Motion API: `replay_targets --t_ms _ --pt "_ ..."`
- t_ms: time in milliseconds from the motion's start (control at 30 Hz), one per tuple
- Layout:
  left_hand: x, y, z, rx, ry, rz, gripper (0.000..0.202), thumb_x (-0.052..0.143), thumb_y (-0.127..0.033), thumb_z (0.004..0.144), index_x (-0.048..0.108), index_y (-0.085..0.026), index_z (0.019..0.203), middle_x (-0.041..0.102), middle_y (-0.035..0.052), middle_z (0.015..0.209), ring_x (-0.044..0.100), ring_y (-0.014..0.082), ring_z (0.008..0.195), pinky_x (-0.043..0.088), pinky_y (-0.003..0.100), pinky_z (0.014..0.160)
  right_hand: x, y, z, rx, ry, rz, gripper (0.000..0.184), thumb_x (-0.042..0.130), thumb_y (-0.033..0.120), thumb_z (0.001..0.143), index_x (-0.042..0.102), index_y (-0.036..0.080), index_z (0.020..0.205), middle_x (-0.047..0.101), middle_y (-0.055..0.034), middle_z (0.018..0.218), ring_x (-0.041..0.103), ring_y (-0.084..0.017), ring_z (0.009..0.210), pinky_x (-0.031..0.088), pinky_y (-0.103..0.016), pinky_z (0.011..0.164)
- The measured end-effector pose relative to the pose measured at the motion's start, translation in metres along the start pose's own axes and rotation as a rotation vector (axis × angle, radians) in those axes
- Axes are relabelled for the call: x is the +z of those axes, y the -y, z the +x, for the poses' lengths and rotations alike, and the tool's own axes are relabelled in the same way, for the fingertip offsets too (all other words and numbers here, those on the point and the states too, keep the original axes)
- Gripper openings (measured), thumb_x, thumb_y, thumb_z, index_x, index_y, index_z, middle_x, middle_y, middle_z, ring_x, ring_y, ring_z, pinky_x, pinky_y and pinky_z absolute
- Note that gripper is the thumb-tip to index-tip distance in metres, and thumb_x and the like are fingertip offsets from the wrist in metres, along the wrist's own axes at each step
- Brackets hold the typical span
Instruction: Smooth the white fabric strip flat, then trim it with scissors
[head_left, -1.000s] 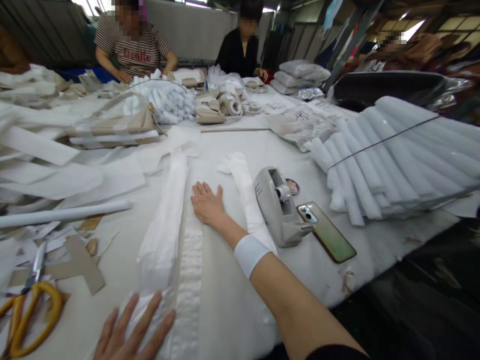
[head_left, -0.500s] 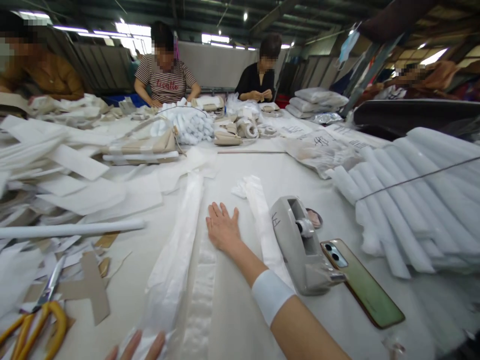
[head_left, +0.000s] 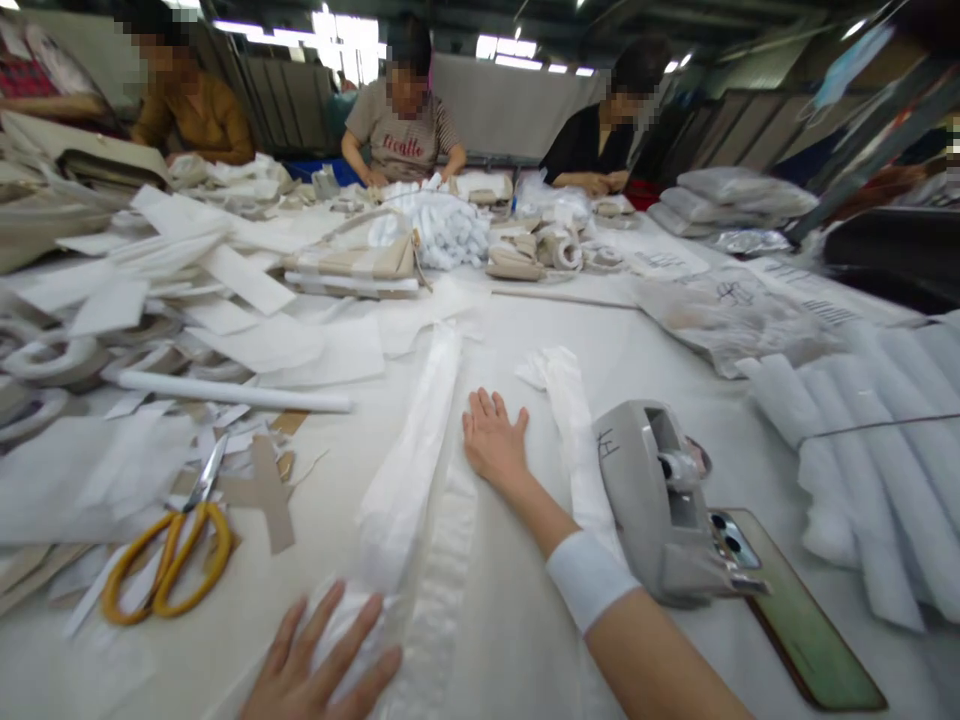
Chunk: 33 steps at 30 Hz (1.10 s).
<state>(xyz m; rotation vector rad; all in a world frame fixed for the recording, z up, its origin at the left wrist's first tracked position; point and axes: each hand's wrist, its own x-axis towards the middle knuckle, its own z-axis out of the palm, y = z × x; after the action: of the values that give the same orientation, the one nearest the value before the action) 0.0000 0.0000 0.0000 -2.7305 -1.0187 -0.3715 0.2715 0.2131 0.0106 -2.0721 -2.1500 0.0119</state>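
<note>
My right hand (head_left: 493, 443) lies flat, fingers spread, on a long white fabric strip (head_left: 442, 560) that runs down the white table (head_left: 517, 650) toward me. A white band wraps that wrist. My left hand (head_left: 319, 665) presses flat on the near end of a crumpled white plastic sleeve (head_left: 412, 450) lying just left of the strip. Another thin white sleeve (head_left: 574, 430) lies right of my right hand. Neither hand grips anything.
A grey tape dispenser (head_left: 664, 505) and a green phone (head_left: 806, 620) sit right of my forearm. Yellow-handled scissors (head_left: 172, 555) lie left among cardboard scraps. Bundled white rolls (head_left: 877, 450) fill the right. Paper pieces pile at left. Three people work at the far side.
The view has swung left, bringing the scissors nearer the middle. My left hand shows more fully again at the bottom edge. My right hand stays flat on the strip.
</note>
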Motion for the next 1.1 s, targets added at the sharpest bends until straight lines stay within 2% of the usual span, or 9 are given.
replay_targets --t_ms 133,233,333,433,533,633,733,833,1100 --pt "-0.027 -0.004 0.001 -0.111 0.277 -0.164 0.066 0.056 -0.045 0.084 0.028 -0.038 0.144 0.018 0.0041 0.156 0.009 0.0418 0.14 0.012 0.064 0.108 0.004 0.002 0.004 -0.01 -0.007 0.033 0.052 0.015 0.036 0.097 0.029 0.02 0.144 0.025 -0.0074 0.154 0.018 -0.027 0.14 0.008 -0.068 0.106" --pt "-0.035 -0.005 0.002 -0.149 0.346 -0.249 0.063 0.051 -0.047 0.088 0.024 -0.04 0.144 0.01 0.0027 0.157 0.007 0.0422 0.14 0.013 0.066 0.107 0.005 0.002 0.009 -0.007 0.018 0.1 0.051 0.016 0.037 0.098 0.028 0.02 0.145 0.024 -0.0082 0.154 0.018 -0.027 0.14 0.006 -0.069 0.106" --pt "-0.038 -0.005 0.001 -0.168 0.349 -0.294 0.059 0.047 -0.051 0.09 0.024 -0.041 0.144 0.01 0.0018 0.157 0.005 0.0424 0.14 0.012 0.067 0.107 -0.002 0.003 0.01 0.018 0.04 0.153 0.052 0.017 0.038 0.098 0.024 0.019 0.146 0.019 -0.0099 0.155 0.018 -0.026 0.141 0.009 -0.067 0.107" --pt "-0.04 -0.004 0.001 -0.176 0.362 -0.324 0.06 0.046 -0.053 0.09 0.024 -0.04 0.144 0.01 0.0021 0.157 0.004 0.043 0.14 0.012 0.069 0.106 -0.018 0.007 -0.004 0.045 0.01 0.196 0.054 0.012 0.039 0.099 0.021 0.017 0.147 0.014 -0.0104 0.156 0.016 -0.025 0.142 0.014 -0.065 0.108" --pt "-0.042 -0.004 0.0 -0.177 0.377 -0.343 0.06 0.044 -0.054 0.09 0.023 -0.04 0.144 0.011 0.0027 0.157 0.002 0.0431 0.14 0.011 0.07 0.106 -0.034 0.016 -0.039 -0.005 -0.037 0.232 0.053 0.01 0.038 0.099 0.025 0.018 0.145 0.019 -0.0089 0.155 0.018 -0.022 0.142 0.014 -0.061 0.11" --pt "-0.044 -0.004 0.0 -0.177 0.351 -0.351 0.06 0.044 -0.054 0.09 0.023 -0.04 0.144 0.012 0.0025 0.157 0.004 0.0424 0.14 0.011 0.07 0.106 -0.044 0.028 -0.085 -0.138 -0.001 0.228 0.051 0.013 0.036 0.099 0.03 0.019 0.144 0.029 -0.0093 0.152 0.024 -0.021 0.14 0.012 -0.059 0.111" --pt "-0.043 -0.005 -0.002 -0.176 0.319 -0.351 0.06 0.044 -0.055 0.09 0.023 -0.04 0.144 0.013 0.0025 0.157 0.006 0.0425 0.14 0.013 0.07 0.106 -0.044 0.038 -0.121 -0.222 0.079 0.191 0.051 0.015 0.035 0.098 0.03 0.018 0.144 0.031 -0.0102 0.151 0.025 -0.021 0.14 0.012 -0.058 0.111" --pt "-0.04 -0.005 -0.003 -0.171 0.295 -0.347 0.06 0.044 -0.056 0.09 0.024 -0.04 0.144 0.014 0.0022 0.156 0.007 0.0425 0.14 0.013 0.071 0.106 -0.039 0.045 -0.141 -0.255 0.122 0.145 0.051 0.015 0.034 0.098 0.03 0.016 0.144 0.029 -0.0104 0.151 0.023 -0.021 0.141 0.011 -0.058 0.111" --pt "-0.039 -0.005 -0.004 -0.168 0.284 -0.353 0.06 0.044 -0.056 0.09 0.023 -0.041 0.144 0.015 0.0021 0.156 0.009 0.0423 0.14 0.014 0.071 0.106 -0.031 0.053 -0.155 -0.296 0.146 0.039 0.051 0.022 0.032 0.097 0.031 0.013 0.143 0.024 -0.0107 0.153 0.02 -0.023 0.141 0.01 -0.06 0.11"
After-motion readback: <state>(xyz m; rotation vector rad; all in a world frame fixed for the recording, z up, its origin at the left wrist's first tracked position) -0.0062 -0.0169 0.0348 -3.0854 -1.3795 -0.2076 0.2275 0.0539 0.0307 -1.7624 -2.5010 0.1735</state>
